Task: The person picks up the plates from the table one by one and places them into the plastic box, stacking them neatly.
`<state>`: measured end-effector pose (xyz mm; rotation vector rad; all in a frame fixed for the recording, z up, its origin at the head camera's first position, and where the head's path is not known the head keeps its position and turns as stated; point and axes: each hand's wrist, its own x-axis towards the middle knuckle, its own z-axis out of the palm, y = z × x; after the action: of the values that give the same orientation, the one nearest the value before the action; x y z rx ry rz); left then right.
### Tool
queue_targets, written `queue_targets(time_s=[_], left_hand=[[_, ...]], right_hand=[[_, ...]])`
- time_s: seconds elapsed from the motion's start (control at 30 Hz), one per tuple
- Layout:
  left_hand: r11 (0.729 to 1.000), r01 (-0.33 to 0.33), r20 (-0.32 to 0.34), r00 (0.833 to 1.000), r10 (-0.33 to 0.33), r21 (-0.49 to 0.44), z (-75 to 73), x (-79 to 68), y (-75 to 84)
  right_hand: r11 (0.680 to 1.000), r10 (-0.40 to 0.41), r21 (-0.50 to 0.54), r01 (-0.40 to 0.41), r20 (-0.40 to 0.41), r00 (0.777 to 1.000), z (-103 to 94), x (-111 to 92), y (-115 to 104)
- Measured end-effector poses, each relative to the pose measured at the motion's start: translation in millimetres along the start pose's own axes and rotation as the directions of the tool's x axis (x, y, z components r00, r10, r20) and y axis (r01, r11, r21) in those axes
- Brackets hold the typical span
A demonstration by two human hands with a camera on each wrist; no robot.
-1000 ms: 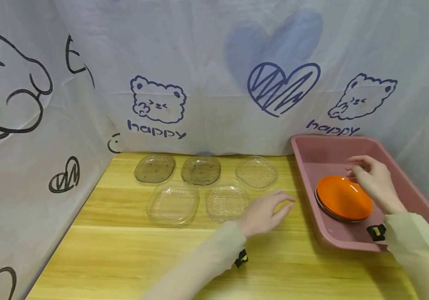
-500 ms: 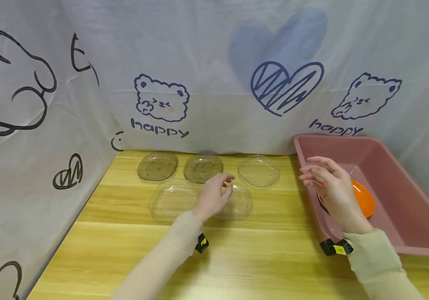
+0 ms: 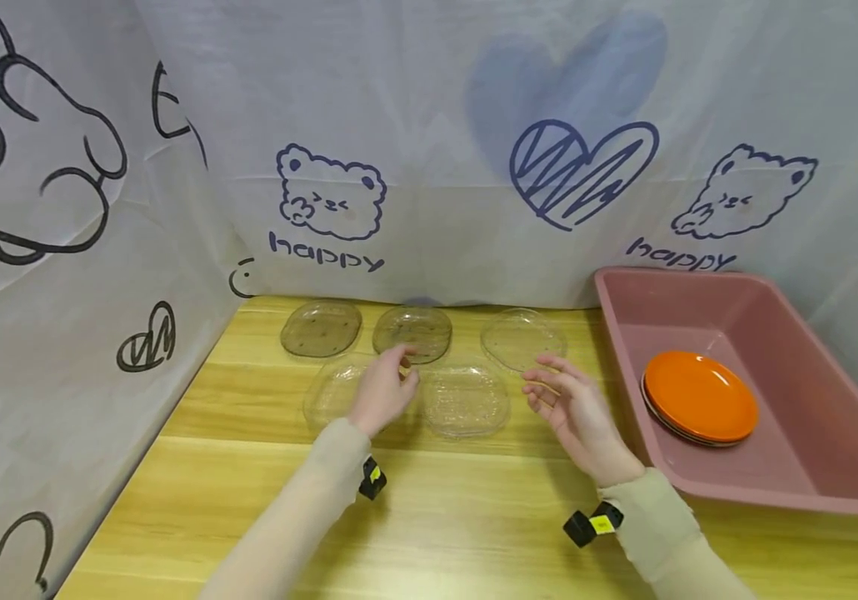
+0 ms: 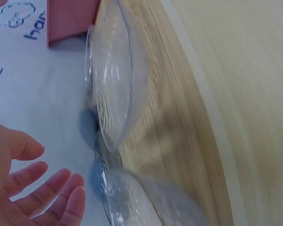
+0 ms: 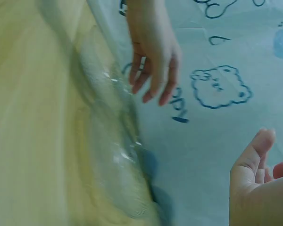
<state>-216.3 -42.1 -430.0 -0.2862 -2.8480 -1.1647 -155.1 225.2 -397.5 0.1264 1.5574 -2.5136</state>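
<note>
Over the front-left clear plastic container (image 3: pixel 326 400) hovers my left hand (image 3: pixel 384 392), fingers loosely bent and holding nothing; it hides part of that container. My right hand (image 3: pixel 582 421) is in the air between the front-right clear container (image 3: pixel 466 402) and the pink tub, its fingers relaxed. Both hands also appear in the right wrist view, apart from the containers. Behind stand two smoky-tinted containers (image 3: pixel 321 329) and a third clear container (image 3: pixel 522 340). An orange plate (image 3: pixel 701 396) tops a small stack of plates inside the pink tub (image 3: pixel 819 442).
The wooden table (image 3: pixel 459 525) extends in front of the containers. A white printed cloth (image 3: pixel 429 225) hangs right behind them, with another at the left side. The tub occupies the table's right side.
My right hand has moved left out of the tub, uncovering the orange plate. My left hand has moved left across the front containers to the front-left one. The plates and containers stay in place.
</note>
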Motion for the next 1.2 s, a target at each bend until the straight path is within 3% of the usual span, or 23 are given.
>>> queue_targets(time_s=[0.2,0.43,0.6,0.8,1.03,1.2], left_hand=[[0.998,0.059,-0.001,0.998,-0.059,0.025,-13.6,3.3,-14.1],[0.993,0.116,-0.01,0.993,-0.116,0.032,-34.7,16.4,-29.9],[0.987,0.156,-0.015,0.988,-0.156,0.045,-40.5,22.3,-45.6],[0.984,0.17,-0.009,0.985,-0.17,0.057,-43.8,21.3,-58.2],[0.98,0.179,-0.031,0.984,-0.176,0.09,-57.4,17.3,-68.9],[0.97,0.215,0.006,0.976,-0.217,0.112,-69.4,13.0,-78.0]], right_hand=[[0.996,0.087,0.036,-0.087,-0.011,0.996,6.4,12.9,22.5],[0.993,0.121,0.005,-0.121,-0.011,0.993,14.5,21.3,34.7],[0.99,0.14,-0.003,-0.14,-0.022,0.99,15.5,23.9,38.0],[0.99,0.142,-0.016,-0.143,-0.034,0.989,10.8,27.1,41.6],[0.988,0.153,-0.017,-0.153,-0.029,0.988,11.3,29.4,47.1],[0.983,0.185,-0.002,-0.185,0.003,0.983,18.0,29.4,51.3]])
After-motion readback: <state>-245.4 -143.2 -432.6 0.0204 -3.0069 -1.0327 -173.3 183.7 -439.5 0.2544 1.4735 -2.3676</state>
